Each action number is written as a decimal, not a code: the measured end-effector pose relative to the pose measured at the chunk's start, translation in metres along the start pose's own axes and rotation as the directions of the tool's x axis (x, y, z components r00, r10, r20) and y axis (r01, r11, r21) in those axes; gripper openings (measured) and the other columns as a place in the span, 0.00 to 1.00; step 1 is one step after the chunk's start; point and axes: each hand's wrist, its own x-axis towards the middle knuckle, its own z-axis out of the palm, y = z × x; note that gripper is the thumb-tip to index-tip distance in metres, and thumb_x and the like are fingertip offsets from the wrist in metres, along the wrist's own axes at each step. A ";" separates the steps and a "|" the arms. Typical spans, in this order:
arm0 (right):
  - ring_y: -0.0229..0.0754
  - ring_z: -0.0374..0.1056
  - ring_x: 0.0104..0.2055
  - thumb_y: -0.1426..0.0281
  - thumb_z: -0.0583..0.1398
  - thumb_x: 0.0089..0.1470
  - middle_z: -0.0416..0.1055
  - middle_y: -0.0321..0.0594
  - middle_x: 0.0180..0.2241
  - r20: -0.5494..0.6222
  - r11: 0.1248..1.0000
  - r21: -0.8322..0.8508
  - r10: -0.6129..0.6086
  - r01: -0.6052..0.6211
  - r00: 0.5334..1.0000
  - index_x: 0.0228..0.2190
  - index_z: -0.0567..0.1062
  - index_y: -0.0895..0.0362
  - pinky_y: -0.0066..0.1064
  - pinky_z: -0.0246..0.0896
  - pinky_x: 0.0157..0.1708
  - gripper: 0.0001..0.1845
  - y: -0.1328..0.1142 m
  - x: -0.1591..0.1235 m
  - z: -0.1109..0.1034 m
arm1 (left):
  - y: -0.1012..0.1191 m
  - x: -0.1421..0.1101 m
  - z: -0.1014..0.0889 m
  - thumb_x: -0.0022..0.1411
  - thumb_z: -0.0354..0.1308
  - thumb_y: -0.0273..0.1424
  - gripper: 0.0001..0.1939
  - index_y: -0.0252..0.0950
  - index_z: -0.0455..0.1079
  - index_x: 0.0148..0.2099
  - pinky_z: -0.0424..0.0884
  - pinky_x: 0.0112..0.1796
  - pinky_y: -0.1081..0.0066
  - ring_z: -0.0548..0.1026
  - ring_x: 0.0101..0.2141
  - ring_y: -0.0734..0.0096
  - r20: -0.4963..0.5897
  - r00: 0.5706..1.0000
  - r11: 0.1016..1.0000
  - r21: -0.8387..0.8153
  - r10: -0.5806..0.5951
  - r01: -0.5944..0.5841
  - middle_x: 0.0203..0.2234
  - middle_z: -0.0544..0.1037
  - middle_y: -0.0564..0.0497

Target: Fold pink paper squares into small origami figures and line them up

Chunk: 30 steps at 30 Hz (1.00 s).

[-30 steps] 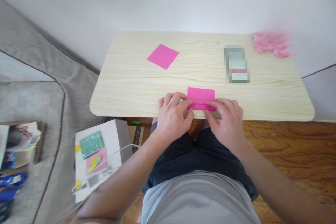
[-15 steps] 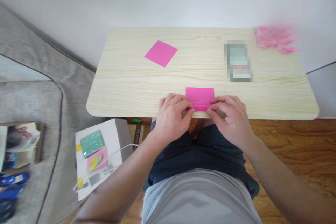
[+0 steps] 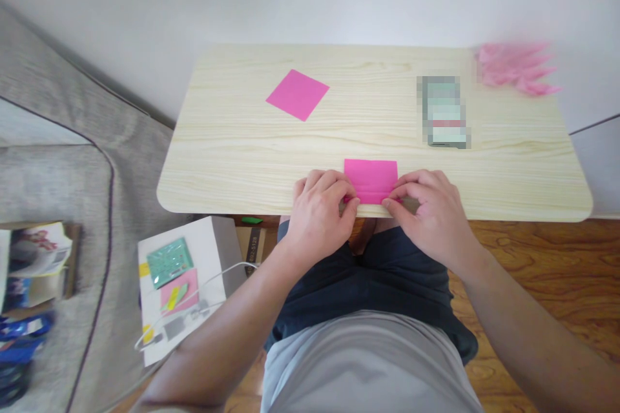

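A bright pink sheet of paper (image 3: pixel 371 175), folded with a narrow strip along its near side, lies at the front edge of the table. My left hand (image 3: pixel 321 210) pinches its near left corner between thumb and curled fingers. On the opposite corner, my right hand (image 3: pixel 429 213) grips the paper the same way, thumb at the folded strip. Farther back and to the left, a flat pink square sheet (image 3: pixel 298 95) rests turned like a diamond, touched by neither hand.
The pale wood-grain table (image 3: pixel 232 155) meets a white wall. A blurred-out phone-like object (image 3: pixel 443 113) lies right of centre, and folded pink paper pieces (image 3: pixel 516 69) sit at the back right corner. Lower left, a white box (image 3: pixel 198 239) carries a green packet (image 3: pixel 169 262) and a cable.
Both hands keep their hold on the near corners of the folded pink paper, with only slight finger movement. The whole view has shifted a little.
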 end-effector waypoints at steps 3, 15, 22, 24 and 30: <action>0.53 0.69 0.49 0.63 0.69 0.57 0.78 0.41 0.42 0.017 0.999 0.001 0.032 -0.032 0.999 0.30 0.82 0.51 0.49 0.63 0.52 0.06 0.000 0.002 -0.001 | 0.000 0.000 -0.001 0.68 0.61 0.31 0.02 0.41 0.74 0.41 0.64 0.53 0.55 0.71 0.52 0.58 0.012 1.000 1.000 0.006 -0.004 0.004 0.48 0.80 0.51; 0.54 0.70 0.47 0.63 0.71 0.55 0.78 0.41 0.41 0.059 0.998 -0.022 0.059 -0.058 0.996 0.29 0.82 0.51 0.49 0.63 0.51 0.07 0.001 0.007 -0.003 | -0.001 0.001 0.000 0.65 0.65 0.30 0.03 0.41 0.73 0.38 0.64 0.53 0.55 0.71 0.52 0.59 0.001 1.000 1.000 -0.014 -0.027 0.027 0.48 0.80 0.53; 0.54 0.69 0.47 0.63 0.71 0.54 0.78 0.40 0.41 0.064 0.998 -0.012 0.066 -0.065 0.996 0.29 0.81 0.50 0.49 0.63 0.50 0.07 0.002 0.007 -0.002 | -0.001 0.002 0.002 0.64 0.65 0.31 0.04 0.41 0.73 0.36 0.64 0.53 0.54 0.71 0.53 0.57 -0.010 0.997 0.997 -0.008 -0.075 0.075 0.49 0.79 0.52; 0.53 0.69 0.47 0.63 0.71 0.54 0.78 0.40 0.41 0.066 0.997 -0.004 0.071 -0.071 0.995 0.29 0.81 0.50 0.49 0.62 0.50 0.06 0.002 0.007 -0.003 | -0.001 0.003 0.003 0.64 0.65 0.31 0.04 0.41 0.73 0.36 0.65 0.53 0.53 0.71 0.53 0.57 -0.009 0.997 0.997 -0.006 -0.081 0.081 0.49 0.79 0.52; 0.54 0.69 0.47 0.64 0.71 0.53 0.78 0.40 0.41 0.070 0.997 0.003 0.079 -0.079 0.994 0.28 0.81 0.50 0.49 0.62 0.50 0.06 0.000 0.009 -0.003 | 0.000 0.004 0.002 0.63 0.66 0.30 0.05 0.41 0.73 0.35 0.65 0.52 0.52 0.71 0.52 0.56 -0.006 0.995 0.995 0.009 -0.102 0.102 0.48 0.78 0.52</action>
